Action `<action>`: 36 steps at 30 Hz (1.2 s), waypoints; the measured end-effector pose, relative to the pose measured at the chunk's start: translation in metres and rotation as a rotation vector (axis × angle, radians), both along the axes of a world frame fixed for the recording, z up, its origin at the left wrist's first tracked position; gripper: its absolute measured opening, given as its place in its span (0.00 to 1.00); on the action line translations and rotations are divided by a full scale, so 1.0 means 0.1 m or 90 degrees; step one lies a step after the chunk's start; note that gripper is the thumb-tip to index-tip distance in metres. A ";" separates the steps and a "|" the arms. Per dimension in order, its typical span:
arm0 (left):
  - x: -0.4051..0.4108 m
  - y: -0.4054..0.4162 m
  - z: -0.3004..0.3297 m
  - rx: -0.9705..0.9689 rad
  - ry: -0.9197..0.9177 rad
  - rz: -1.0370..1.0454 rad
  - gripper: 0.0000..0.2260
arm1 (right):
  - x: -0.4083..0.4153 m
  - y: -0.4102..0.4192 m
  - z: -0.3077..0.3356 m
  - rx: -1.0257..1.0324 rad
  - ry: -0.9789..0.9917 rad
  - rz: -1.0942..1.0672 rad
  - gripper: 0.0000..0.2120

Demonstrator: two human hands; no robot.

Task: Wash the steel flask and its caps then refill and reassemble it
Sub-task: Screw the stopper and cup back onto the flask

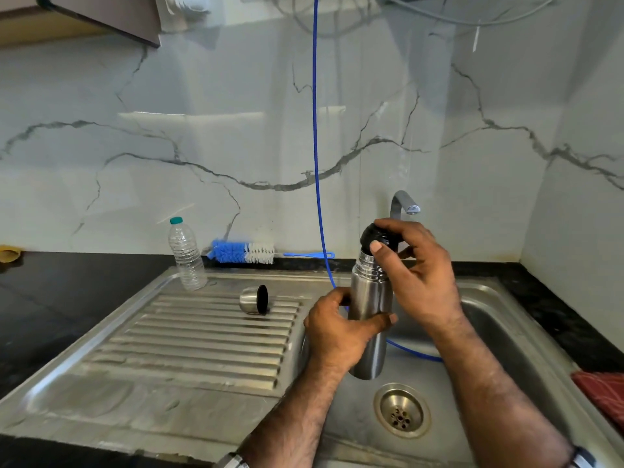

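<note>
Left hand [341,327] grips flask [369,309] body, upright over sink [489,319]. Right hand [417,268] clasps black cap [378,236] on flask mouth. Steel cap [254,299] lies on drainboard.

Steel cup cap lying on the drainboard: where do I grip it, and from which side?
Come from above and pinch across the round steel wall of the cup cap. It lies on its side on the drainboard, dark open mouth facing right, so the wall is exposed; it may roll.

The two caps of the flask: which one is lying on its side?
The steel outer cap, alone on the ribbed drainboard. The black inner cap sits atop the flask, gripped by the right hand.
</note>
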State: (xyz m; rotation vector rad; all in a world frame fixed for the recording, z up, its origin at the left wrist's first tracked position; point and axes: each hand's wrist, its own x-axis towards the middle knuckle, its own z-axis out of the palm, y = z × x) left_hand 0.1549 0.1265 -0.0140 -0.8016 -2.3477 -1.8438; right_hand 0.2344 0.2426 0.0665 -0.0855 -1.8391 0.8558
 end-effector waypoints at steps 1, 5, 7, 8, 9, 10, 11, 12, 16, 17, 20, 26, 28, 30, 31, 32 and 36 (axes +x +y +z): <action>0.01 0.01 -0.01 -0.002 0.003 -0.001 0.29 | 0.00 0.02 -0.02 0.018 -0.013 0.002 0.16; 0.00 0.01 0.01 0.009 0.002 -0.005 0.28 | -0.03 0.06 -0.05 0.021 -0.059 0.038 0.16; 0.00 0.01 0.01 0.016 0.000 -0.004 0.28 | -0.03 0.07 -0.04 -0.024 -0.078 0.097 0.16; 0.00 0.00 0.02 0.020 -0.002 -0.005 0.28 | -0.02 0.08 -0.04 -0.057 -0.085 0.138 0.16; 0.00 -0.01 0.02 0.022 -0.004 -0.005 0.28 | -0.01 0.09 -0.02 -0.082 -0.092 0.169 0.15; 0.00 -0.01 0.02 0.021 -0.005 -0.005 0.28 | 0.00 0.09 -0.01 -0.095 -0.093 0.180 0.14; 0.00 -0.01 0.02 0.019 -0.004 -0.005 0.29 | 0.00 0.10 0.00 -0.097 -0.091 0.170 0.13; -0.01 -0.01 0.01 0.015 -0.002 -0.005 0.30 | 0.00 0.10 -0.01 -0.097 -0.086 0.144 0.14; 0.01 0.00 0.00 -0.015 0.026 -0.010 0.30 | -0.05 0.07 -0.07 -0.121 -0.090 0.039 0.28; 0.02 0.00 0.00 -0.016 0.028 -0.012 0.29 | -0.06 0.08 -0.08 -0.118 -0.093 0.036 0.27; 0.03 0.00 0.01 -0.003 0.014 -0.008 0.29 | -0.04 0.11 -0.05 -0.161 -0.069 0.175 0.14; 0.02 -0.02 0.00 0.012 0.001 -0.017 0.28 | 0.00 0.13 -0.04 -0.134 -0.103 0.206 0.15; 0.03 -0.02 0.00 0.006 0.006 -0.022 0.28 | -0.01 0.07 -0.07 -0.117 -0.092 0.138 0.21; 0.04 -0.01 0.01 -0.001 0.008 -0.026 0.29 | -0.04 0.04 -0.09 -0.103 -0.079 0.100 0.23; 0.05 -0.01 0.01 -0.003 0.008 -0.027 0.29 | -0.05 0.05 -0.10 -0.089 -0.079 0.096 0.21; 0.05 -0.01 0.02 -0.001 0.005 -0.026 0.29 | -0.06 0.08 -0.10 -0.084 -0.083 0.122 0.18; 0.05 -0.04 0.05 0.008 0.001 -0.029 0.30 | -0.01 0.17 -0.04 -0.180 -0.111 0.340 0.07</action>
